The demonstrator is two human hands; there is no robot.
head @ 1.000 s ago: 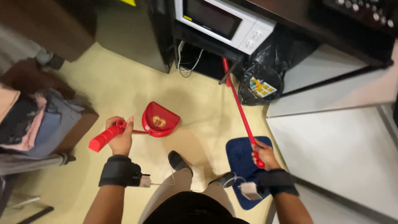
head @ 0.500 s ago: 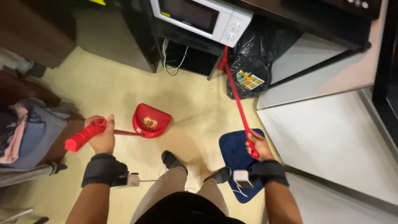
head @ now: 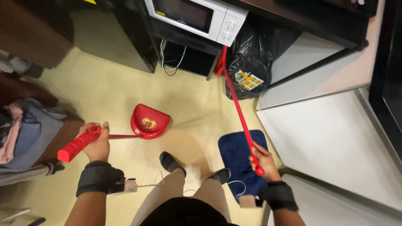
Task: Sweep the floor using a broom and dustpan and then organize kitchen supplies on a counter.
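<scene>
My left hand (head: 97, 144) grips the thick red handle of a long-handled red dustpan (head: 149, 121), whose pan rests on the cream floor ahead of my feet. My right hand (head: 262, 160) holds the end of a red broom stick (head: 236, 104). The stick slants up and away to its head near the black shelf leg, beside a black rubbish bag (head: 249, 73). Both wrists wear black bands with small devices.
A white microwave (head: 197, 16) sits on a black shelf with cables beneath. A blue mat (head: 238, 155) lies under my right foot. White cabinet fronts (head: 335, 142) fill the right side. Folded clothes (head: 25, 129) are piled at the left.
The view has shifted so the microwave and bag sit further right. Both hands keep their grips; the dustpan and broom hold nearly the same places on the floor.
</scene>
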